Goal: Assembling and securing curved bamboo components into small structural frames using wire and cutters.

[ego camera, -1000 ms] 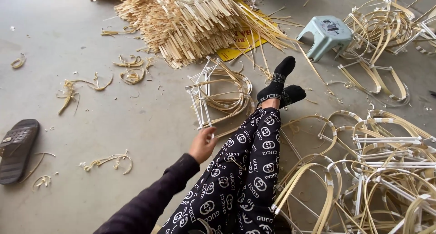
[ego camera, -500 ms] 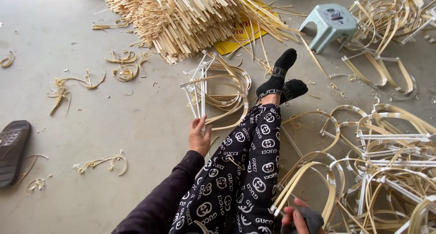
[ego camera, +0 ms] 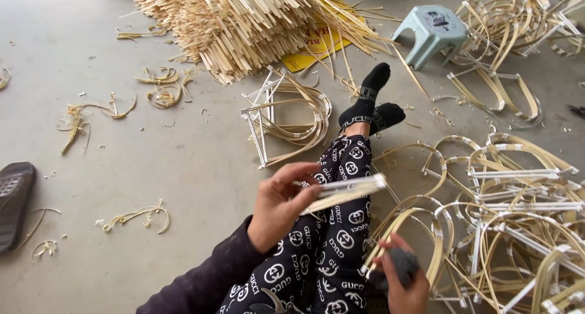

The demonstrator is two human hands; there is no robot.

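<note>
I see the left hand [ego camera: 281, 205] pinching a bundle of bamboo strips [ego camera: 342, 192] over the patterned legs [ego camera: 332, 228], the right hand [ego camera: 402, 281] closed on what seems a grey tool [ego camera: 396, 266], bent frames [ego camera: 518, 216] crowding alongside.

Floor [ego camera: 152, 167] free; frames [ego camera: 518, 216] block R.

Right hand [ego camera: 403, 285]: cut off by the bottom edge; its fingers wrap a dark grey thing [ego camera: 399, 266] too hidden to identify.
Left hand [ego camera: 279, 204]: palm turned away, so the grip on the pale strip bundle [ego camera: 347, 191] is partly hidden.
Black sandal [ego camera: 13, 201]: cut by the left edge.
Bent cane frames [ego camera: 518, 216]: run off the right edge, too tangled to count.
Stick pile [ego camera: 244, 15]: top cropped.
Yellow sheet [ego camera: 317, 46]: mostly buried under sticks.
</note>
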